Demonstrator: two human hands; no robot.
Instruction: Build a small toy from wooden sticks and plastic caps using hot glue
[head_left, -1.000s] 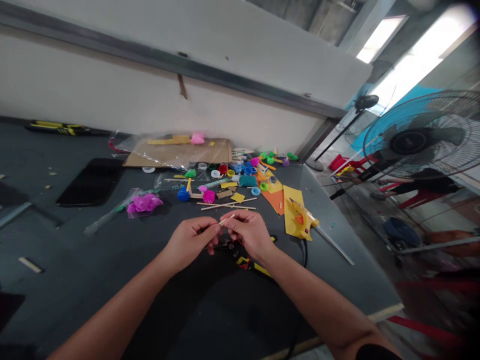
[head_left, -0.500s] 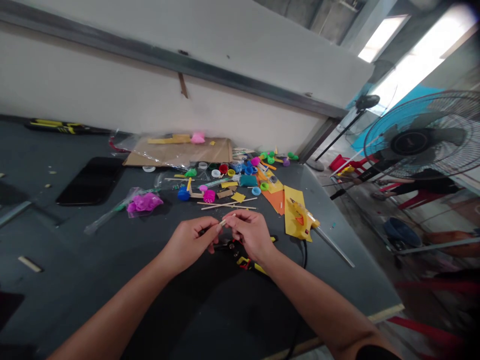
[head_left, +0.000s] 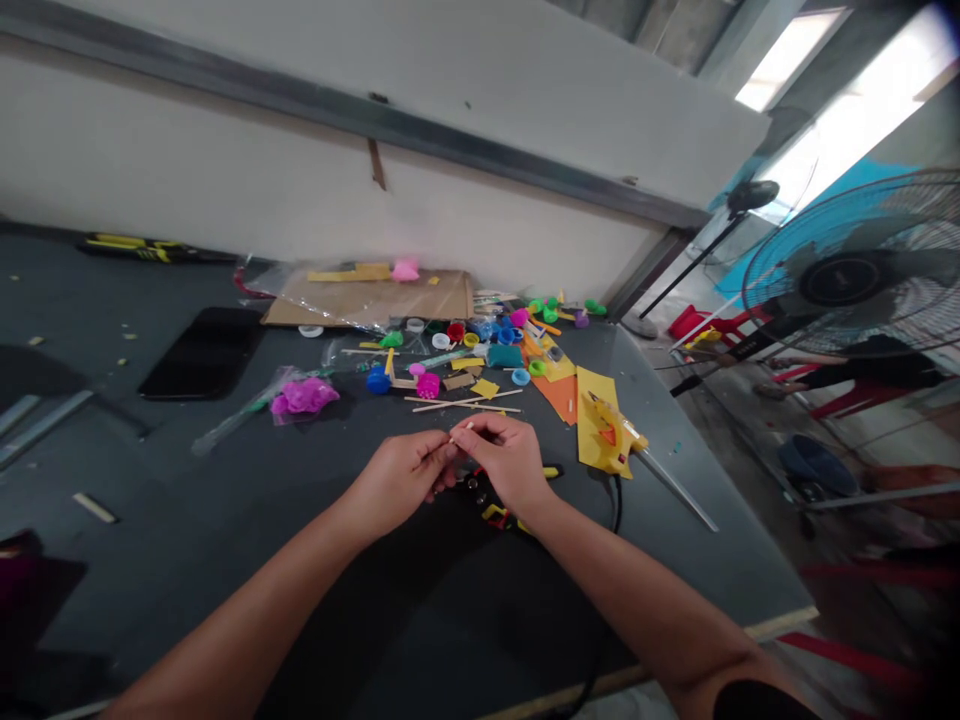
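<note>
A short piece of thin wooden stick [head_left: 470, 427] is pinched between the fingertips of both hands, mostly hidden by them. My left hand [head_left: 397, 482] is closed on its near end, and my right hand [head_left: 511, 462] grips it from the other side, the fingertips touching. Under my right hand lie pliers [head_left: 495, 516] with yellow and red handles, partly covered. Just beyond the hands, long thin sticks [head_left: 465, 402] lie crossed on the dark table. A small assembly of sticks with a blue cap [head_left: 378, 379] and a pink cap [head_left: 428, 385] sits behind them.
A yellow glue gun [head_left: 615, 435] rests on yellow card at right, its cable running toward me. Purple material in a bag [head_left: 304, 397] and a phone [head_left: 201, 353] lie left. Cardboard [head_left: 367, 298] and coloured caps line the back. A fan [head_left: 840, 277] stands beyond the right edge.
The view has shifted slightly, so the table items appear a little further right. Both hands stay together on the stick piece, fingers drawn closer, leaving less of it showing.
</note>
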